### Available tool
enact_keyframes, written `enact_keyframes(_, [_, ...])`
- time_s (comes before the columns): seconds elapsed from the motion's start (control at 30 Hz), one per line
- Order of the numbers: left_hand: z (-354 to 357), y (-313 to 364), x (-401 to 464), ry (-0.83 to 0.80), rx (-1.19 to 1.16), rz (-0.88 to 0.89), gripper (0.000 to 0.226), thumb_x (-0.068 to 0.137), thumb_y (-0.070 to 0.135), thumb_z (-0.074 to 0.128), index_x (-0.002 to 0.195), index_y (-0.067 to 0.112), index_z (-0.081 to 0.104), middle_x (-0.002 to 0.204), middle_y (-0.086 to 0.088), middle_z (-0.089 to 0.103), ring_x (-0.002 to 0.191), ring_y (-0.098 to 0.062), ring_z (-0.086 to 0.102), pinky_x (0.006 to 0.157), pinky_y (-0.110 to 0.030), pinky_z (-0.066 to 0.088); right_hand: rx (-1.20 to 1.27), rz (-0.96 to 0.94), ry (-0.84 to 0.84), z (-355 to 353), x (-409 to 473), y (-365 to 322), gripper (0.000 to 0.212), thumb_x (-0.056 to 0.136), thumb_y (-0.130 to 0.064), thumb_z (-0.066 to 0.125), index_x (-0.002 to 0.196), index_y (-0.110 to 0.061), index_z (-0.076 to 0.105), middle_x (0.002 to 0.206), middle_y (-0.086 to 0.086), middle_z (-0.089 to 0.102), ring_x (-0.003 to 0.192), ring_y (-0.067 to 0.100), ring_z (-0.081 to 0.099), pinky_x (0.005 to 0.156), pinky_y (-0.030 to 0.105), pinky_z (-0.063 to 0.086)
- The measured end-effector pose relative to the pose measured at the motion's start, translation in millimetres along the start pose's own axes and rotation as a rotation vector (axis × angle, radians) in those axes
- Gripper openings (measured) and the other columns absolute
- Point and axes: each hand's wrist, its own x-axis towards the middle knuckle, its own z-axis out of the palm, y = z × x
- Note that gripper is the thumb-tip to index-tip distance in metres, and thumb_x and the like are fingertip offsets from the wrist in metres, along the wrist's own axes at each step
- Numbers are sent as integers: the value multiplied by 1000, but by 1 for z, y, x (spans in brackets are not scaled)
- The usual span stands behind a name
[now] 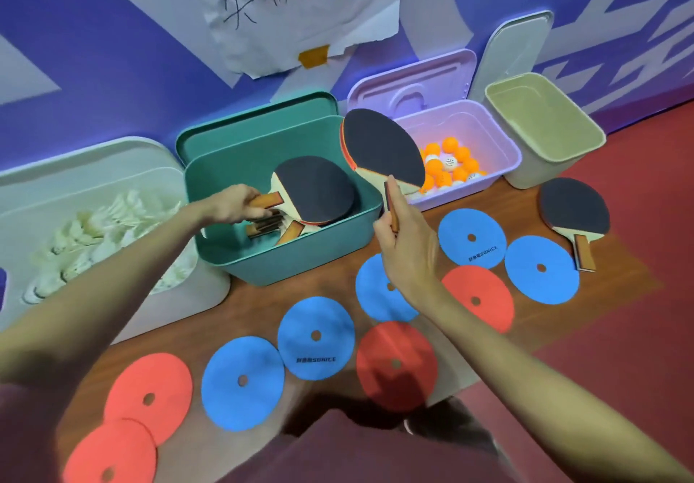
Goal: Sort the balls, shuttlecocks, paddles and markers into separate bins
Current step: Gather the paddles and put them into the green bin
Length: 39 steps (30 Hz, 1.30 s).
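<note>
Left hand (234,204) curled round the handle of a black paddle (313,189), held over the teal bin (300,257) with more paddles beneath it; right hand (407,246) raised near centre, fingers and thumb pinching the handle of a second paddle (383,148), blade upright and tilted left, above the gap between the teal and lilac bins; third paddle (574,212) flat on the table (330,294) at far right, handle toward the near side, just touching a blue disc (540,270).

Four bins in a row along the far edge: white bin (210,294) at left, full of white shuttlecocks (101,227); teal next; lilac bin (503,159) with orange and white balls (450,167); beige bin (544,125) at far right, nothing visible inside; lids propped behind each against the blue wall (75,50).

Flat markers spread over the near table: blue discs and red discs (148,396), each with a small centre hole, some overlapping; one red (477,298) between two blues, partly hidden by the right forearm.

Handwritten paper sign (300,5) taped to the wall above the teal bin; red floor (638,332) at right.
</note>
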Motion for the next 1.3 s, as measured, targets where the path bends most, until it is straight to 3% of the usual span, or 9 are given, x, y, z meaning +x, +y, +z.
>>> enact_keyframes(0.13, [3, -13, 16, -44, 39, -5, 27, 86, 30, 68, 88, 4, 60, 77, -10, 56, 67, -23, 49, 58, -30, 35, -81, -56, -90, 9, 5, -23, 63, 83, -39, 26, 144, -28, 36, 80, 4, 47, 71, 27, 45, 63, 39, 42])
enact_keyframes(0.23, [4, -22, 23, -45, 76, -46, 35, 85, 30, 70, 103, 1, 61, 90, -12, 61, 77, -24, 53, 67, -27, 37, -174, -61, -169, 21, 10, -42, 55, 91, -30, 41, 146, -29, 32, 87, 9, 52, 81, 34, 54, 65, 36, 38])
enact_keyframes(0.33, [3, -29, 23, -57, 120, -91, 40, 83, 29, 71, 113, 5, 61, 101, -14, 67, 80, -25, 61, 72, -27, 44, -162, -56, -165, 30, 13, -61, 53, 92, -27, 43, 144, -29, 35, 92, 13, 57, 88, 37, 58, 71, 40, 44])
enact_keyframes(0.53, [-10, -37, 10, 131, 348, -78, 41, 87, 34, 63, 120, 11, 58, 120, -18, 59, 110, -32, 56, 91, -35, 45, -226, 14, -284, 58, 28, -82, 50, 94, -27, 37, 144, -23, 36, 110, 15, 64, 104, 37, 58, 77, 38, 42])
enact_keyframes(0.7, [-16, -37, -4, 215, 481, -55, 37, 88, 34, 59, 121, 16, 58, 119, -16, 56, 110, -35, 56, 90, -38, 46, -294, 129, -277, 86, 34, -80, 45, 93, -21, 36, 138, -14, 42, 104, 14, 66, 101, 36, 61, 68, 34, 33])
enact_keyframes(0.83, [-17, -35, -18, 294, 614, -13, 31, 91, 27, 52, 116, 12, 60, 112, -16, 59, 105, -35, 56, 82, -38, 45, -323, 187, -280, 101, 42, -85, 51, 95, -21, 35, 144, -10, 33, 114, 15, 64, 106, 33, 59, 74, 35, 42])
enact_keyframes(1.03, [-11, -35, -39, 436, 643, 29, 31, 88, 19, 50, 116, 8, 56, 107, -18, 59, 102, -35, 55, 84, -39, 39, -381, 204, -586, 123, 44, -94, 64, 97, -26, 40, 147, 3, 13, 135, 12, 51, 121, 31, 51, 84, 36, 40])
enact_keyframes(1.2, [-6, -29, -53, 460, 603, 12, 33, 88, 18, 51, 118, 7, 56, 107, -19, 59, 102, -36, 55, 85, -41, 39, -294, 179, -687, 129, 52, -91, 53, 92, -26, 50, 133, 5, 37, 128, 14, 55, 118, 34, 52, 82, 34, 41])
enact_keyframes(1.3, [-2, -21, -59, 484, 557, -24, 35, 88, 16, 50, 121, 7, 53, 108, -19, 58, 103, -37, 55, 85, -41, 40, -395, 38, -688, 116, 51, -83, 39, 90, -22, 52, 124, -3, 47, 128, 18, 52, 120, 37, 45, 93, 38, 39])
